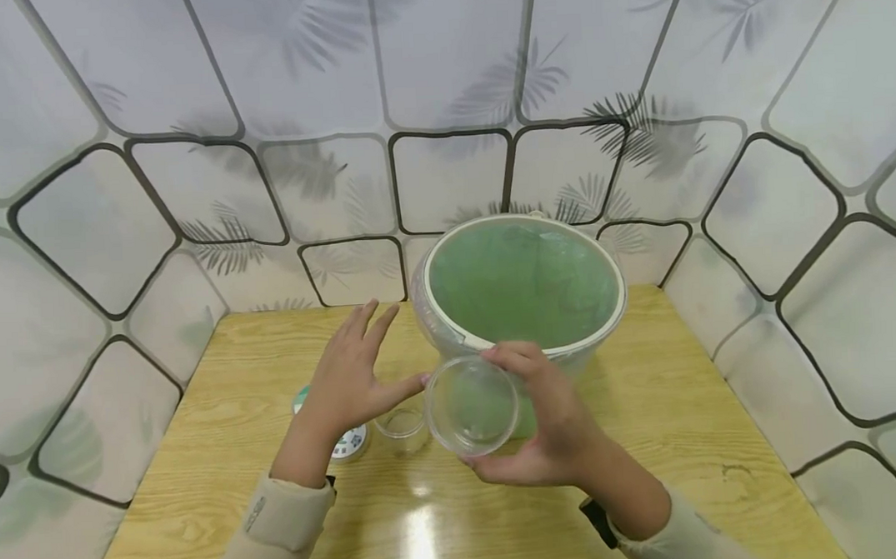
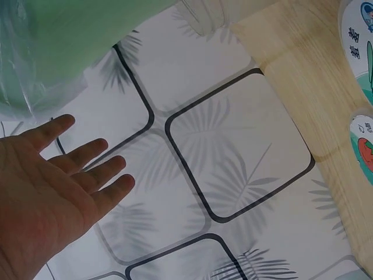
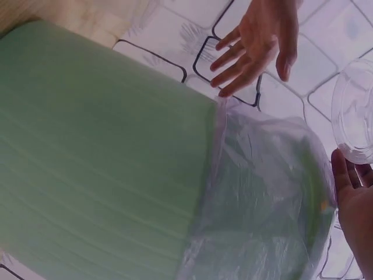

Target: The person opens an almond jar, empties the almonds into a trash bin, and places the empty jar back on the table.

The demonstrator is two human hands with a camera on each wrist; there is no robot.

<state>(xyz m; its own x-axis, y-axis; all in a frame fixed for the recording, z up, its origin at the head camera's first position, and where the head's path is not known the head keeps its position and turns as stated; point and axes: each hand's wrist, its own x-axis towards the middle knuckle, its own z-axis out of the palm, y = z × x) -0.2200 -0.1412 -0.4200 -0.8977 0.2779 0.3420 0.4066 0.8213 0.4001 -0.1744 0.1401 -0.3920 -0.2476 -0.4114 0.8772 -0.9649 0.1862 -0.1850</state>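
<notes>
My right hand [image 1: 537, 426] grips a clear round plastic container [image 1: 472, 403] between thumb and fingers, its round rim facing me, in front of the green bin. In the right wrist view the same container [image 3: 354, 111] sits at the fingertips of that hand [image 3: 358, 204]. To its left, my left hand [image 1: 351, 384] is raised with fingers spread, thumb tip close to the container's rim; whether they touch, I cannot tell. The left wrist view shows this palm [image 2: 46, 198] holding nothing. A second clear jar [image 1: 402, 423] stands on the table below the left thumb.
The green bin [image 1: 430, 314] has a white rim and a transparent bag folded over its outside. Round labels with printed pictures [image 1: 350, 442] lie partly behind the left forearm; one [image 2: 366, 146] shows a tomato. Patterned cloth walls [image 1: 451, 179] enclose the wooden table [image 1: 695, 435].
</notes>
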